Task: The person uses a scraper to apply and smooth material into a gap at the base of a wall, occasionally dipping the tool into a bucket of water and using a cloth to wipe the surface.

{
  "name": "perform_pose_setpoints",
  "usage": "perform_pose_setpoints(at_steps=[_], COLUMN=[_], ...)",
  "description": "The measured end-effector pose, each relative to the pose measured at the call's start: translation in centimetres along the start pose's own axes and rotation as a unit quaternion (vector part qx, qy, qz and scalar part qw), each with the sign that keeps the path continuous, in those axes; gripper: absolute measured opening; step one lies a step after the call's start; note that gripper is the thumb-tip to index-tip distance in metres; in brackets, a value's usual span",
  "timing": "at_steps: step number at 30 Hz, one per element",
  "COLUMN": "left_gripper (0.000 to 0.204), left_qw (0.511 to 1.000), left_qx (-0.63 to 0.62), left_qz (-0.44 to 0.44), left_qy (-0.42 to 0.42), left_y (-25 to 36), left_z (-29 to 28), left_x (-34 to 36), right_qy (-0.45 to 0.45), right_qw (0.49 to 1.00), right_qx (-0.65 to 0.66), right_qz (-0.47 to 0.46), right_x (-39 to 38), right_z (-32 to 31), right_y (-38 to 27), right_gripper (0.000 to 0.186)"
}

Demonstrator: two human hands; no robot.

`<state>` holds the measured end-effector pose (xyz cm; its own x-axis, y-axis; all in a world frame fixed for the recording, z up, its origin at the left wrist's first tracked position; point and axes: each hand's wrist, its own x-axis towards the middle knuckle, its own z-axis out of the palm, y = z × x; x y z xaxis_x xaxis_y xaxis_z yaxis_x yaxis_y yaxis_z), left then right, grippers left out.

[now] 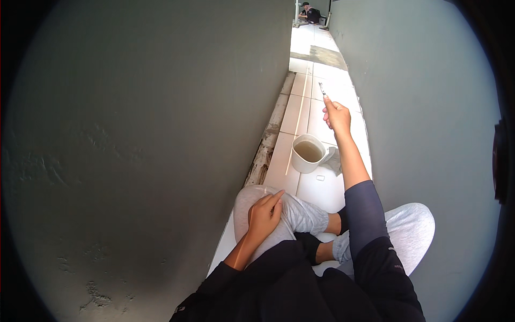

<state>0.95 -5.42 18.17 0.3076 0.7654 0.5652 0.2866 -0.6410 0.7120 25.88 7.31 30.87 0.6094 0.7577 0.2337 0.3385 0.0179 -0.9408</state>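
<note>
My right hand (338,115) reaches forward over the floor tiles, its fingers wrapped round a slim tool (322,89) with a narrow dark and silvery end. The tool's exact kind is too small to make out, and its grip is hidden in my fist. My left hand (264,216) rests on my left knee, index finger stretched out, holding nothing. Between my legs and my right hand stands a white plastic container (304,166) partly filled with cloudy brownish water. A crumpled grey cloth (335,161) lies on its right side, and a small white rectangular piece (320,177) lies in front of it.
Grey walls rise close on the left (161,107) and right (424,107). A thin pale strip (302,107) runs lengthwise over the white tiles (280,155). Along the left wall is a rough, untiled edge (263,158). Another person (311,13) sits at the far end.
</note>
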Motion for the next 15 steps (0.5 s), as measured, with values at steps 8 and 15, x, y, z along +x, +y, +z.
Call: perform_pose_setpoints(at_steps=[8, 15], left_gripper=[0.024, 0.024], left_qw=[0.976, 0.926], left_qx=[-0.15, -0.005], left_qz=[-0.158, -0.131], left_qy=[-0.014, -0.353], left_y=[-1.7, -8.8], left_z=[0.7, 4.7], left_x=[2.8, 3.9], right_qy=[-0.209, -0.313], right_qw=[0.914, 0.818], right_qx=[-0.314, -0.416], right_qz=[0.15, 0.243], right_x=[3.1, 4.0], right_z=[2.9, 4.3], right_y=[12.7, 16.4], right_gripper=[0.025, 0.02])
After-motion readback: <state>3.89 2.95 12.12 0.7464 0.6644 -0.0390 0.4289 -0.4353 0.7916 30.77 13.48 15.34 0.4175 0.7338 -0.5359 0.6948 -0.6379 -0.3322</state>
